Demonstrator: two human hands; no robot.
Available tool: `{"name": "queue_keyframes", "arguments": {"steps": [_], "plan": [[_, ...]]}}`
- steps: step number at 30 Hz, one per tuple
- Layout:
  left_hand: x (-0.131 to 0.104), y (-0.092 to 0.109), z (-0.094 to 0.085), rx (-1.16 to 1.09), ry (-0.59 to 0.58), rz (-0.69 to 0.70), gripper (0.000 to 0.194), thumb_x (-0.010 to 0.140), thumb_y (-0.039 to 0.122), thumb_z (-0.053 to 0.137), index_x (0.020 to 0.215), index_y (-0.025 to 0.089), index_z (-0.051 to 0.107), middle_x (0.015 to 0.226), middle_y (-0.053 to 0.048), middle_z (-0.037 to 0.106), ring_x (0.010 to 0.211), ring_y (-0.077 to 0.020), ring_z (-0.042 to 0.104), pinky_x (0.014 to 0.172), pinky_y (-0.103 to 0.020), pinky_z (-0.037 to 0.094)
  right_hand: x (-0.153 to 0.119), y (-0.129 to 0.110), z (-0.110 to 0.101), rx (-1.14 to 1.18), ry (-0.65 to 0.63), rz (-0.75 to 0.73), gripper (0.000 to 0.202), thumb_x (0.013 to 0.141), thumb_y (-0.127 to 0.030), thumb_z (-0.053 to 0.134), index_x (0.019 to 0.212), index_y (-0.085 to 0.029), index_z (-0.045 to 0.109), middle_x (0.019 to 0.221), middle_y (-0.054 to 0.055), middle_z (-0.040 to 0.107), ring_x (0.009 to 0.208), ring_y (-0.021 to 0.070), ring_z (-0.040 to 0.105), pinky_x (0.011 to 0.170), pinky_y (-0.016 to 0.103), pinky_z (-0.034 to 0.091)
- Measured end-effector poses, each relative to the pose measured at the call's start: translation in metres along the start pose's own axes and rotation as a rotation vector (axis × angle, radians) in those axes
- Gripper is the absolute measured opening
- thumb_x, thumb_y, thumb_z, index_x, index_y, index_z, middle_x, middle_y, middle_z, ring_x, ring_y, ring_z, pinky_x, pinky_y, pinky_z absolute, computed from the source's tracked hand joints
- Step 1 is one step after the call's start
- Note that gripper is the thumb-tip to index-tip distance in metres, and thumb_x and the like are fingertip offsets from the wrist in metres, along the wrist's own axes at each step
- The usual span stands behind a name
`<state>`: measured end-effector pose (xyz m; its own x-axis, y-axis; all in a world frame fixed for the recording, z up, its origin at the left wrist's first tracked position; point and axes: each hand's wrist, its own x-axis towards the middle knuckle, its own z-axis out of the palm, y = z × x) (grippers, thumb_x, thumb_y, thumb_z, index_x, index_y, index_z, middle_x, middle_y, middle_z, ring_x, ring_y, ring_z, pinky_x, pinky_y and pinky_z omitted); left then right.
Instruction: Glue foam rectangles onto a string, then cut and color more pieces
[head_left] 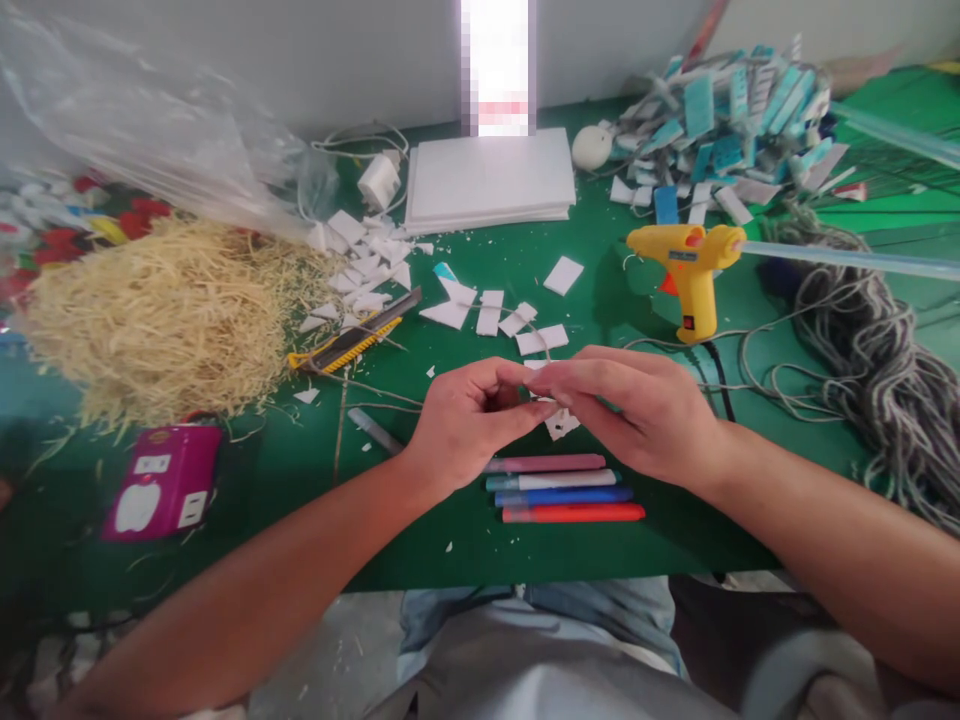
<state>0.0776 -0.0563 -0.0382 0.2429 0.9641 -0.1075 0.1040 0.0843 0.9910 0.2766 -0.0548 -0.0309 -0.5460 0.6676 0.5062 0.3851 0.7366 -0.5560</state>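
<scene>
Grip's drawn in small: my L hand (469,420) and R hand (645,410) meet at the tips, low over the green table (420,560). L thumb and index curve round into a ring w/ a dark gap inside; R fingers reach across, fairly straight, their tips overlapping the L ones. Can't tell if either pinch is fully closed, or on what, b/c my fingers hide it. A small white pc. (561,427) shows just below my fingertips, and a thin grey cord (546,345) runs into them from the far side. Loose white scraps (491,312) lie just beyond.

Nearer me, 4 markers side by side: pink marker (562,463), white marker w/ teal ends (559,481), blue marker (570,496), red marker (577,513). On the L: black-and-yellow cutter (356,335), straw pile (165,320) past it, purple box (161,485) closer in. On the R: yellow glue gun (694,265) w/ clear stick (847,259) out its back, then grey yarn (862,350). Far side: stacked white sheets (491,180), blue-and-white heap (727,130) to their R.
</scene>
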Motion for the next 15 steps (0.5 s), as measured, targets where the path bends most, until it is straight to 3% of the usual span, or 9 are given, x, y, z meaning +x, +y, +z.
{"name": "queue_keyframes", "arguments": {"steps": [4,9,12,15], "plan": [[-0.001,0.000,0.001,0.021,-0.016,0.024,0.010,0.070,0.030,0.080,0.069,0.021,0.076,0.056,0.003,0.063,0.048,-0.0066,0.042,0.043,-0.019,0.032,0.002,-0.002,0.001,0.006,-0.027,0.048,0.029,0.099,-0.012,0.048,0.111,-0.025,0.071,0.088,0.001,0.079,0.068,0.0111,0.071,0.062,0.022,0.057],[-0.003,-0.003,-0.001,0.009,0.087,0.060,0.012,0.072,0.031,0.082,0.070,0.021,0.077,0.055,0.003,0.064,0.050,-0.0077,0.046,0.045,-0.019,0.036,0.002,0.000,-0.004,-0.002,-0.028,0.038,0.030,0.099,-0.013,0.050,0.116,-0.025,0.070,0.083,-0.001,0.078,0.060,0.0096,0.067,0.059,0.021,0.054],[-0.003,-0.003,-0.004,0.013,0.178,0.067,0.010,0.073,0.027,0.081,0.069,0.021,0.075,0.057,0.003,0.065,0.051,-0.0083,0.049,0.047,-0.020,0.039,0.004,0.005,-0.011,-0.085,-0.073,-0.069,0.026,0.098,-0.026,0.058,0.121,-0.024,0.070,0.100,0.006,0.079,0.091,0.0195,0.075,0.079,0.033,0.061],[-0.003,-0.005,-0.007,-0.034,0.258,0.091,0.012,0.073,0.028,0.084,0.071,0.020,0.074,0.060,0.003,0.066,0.051,-0.0079,0.050,0.047,-0.020,0.040,0.005,0.010,-0.017,-0.154,-0.100,-0.125,0.037,0.092,-0.033,0.067,0.127,-0.023,0.066,0.121,0.011,0.076,0.122,0.0291,0.068,0.103,0.049,0.056]]}}
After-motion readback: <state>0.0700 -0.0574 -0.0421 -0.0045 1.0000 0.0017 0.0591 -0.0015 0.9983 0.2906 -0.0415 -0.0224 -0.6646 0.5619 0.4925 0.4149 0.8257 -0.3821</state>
